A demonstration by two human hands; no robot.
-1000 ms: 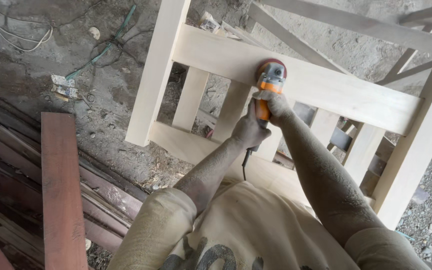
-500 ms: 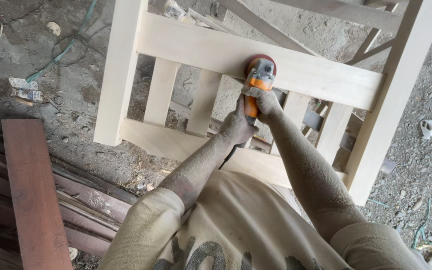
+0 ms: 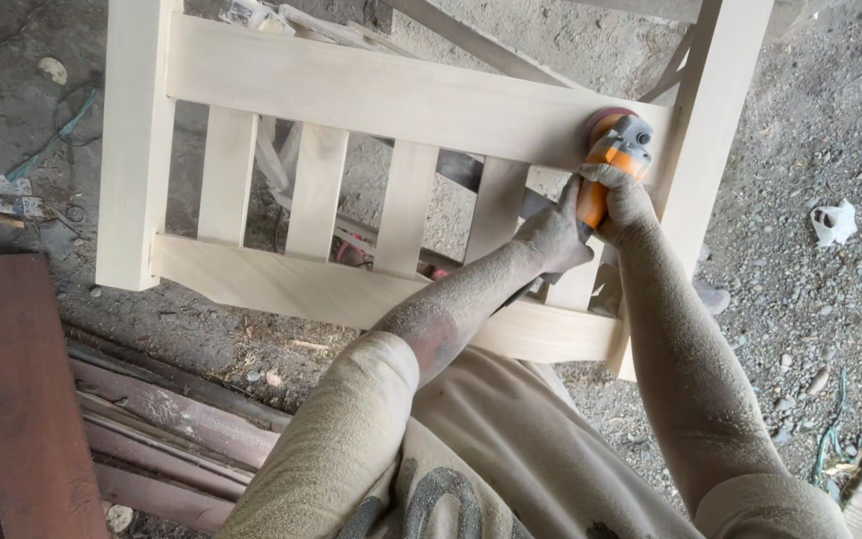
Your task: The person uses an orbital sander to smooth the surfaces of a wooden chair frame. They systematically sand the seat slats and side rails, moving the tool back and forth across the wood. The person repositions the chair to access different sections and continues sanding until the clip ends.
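A pale, unfinished wooden frame [image 3: 351, 95] with vertical slats lies across the upper middle of the head view. An orange and grey disc sander [image 3: 613, 150] presses its red pad against the frame's top rail near the right post. My right hand [image 3: 623, 203] wraps the sander's orange body just behind the head. My left hand [image 3: 551, 237] holds the rear of the handle, closer to me. Both forearms are coated in wood dust.
Dark reddish planks [image 3: 22, 399] are stacked on the ground at the lower left. The ground is dirt and gravel, with scraps of paper [image 3: 2, 195], a green cord [image 3: 57, 135] and a crumpled white piece [image 3: 835, 222] to the right.
The sander and both hands have slid rightward along the top rail, from about its middle to the right post. The view has shifted so the frame sits further left.
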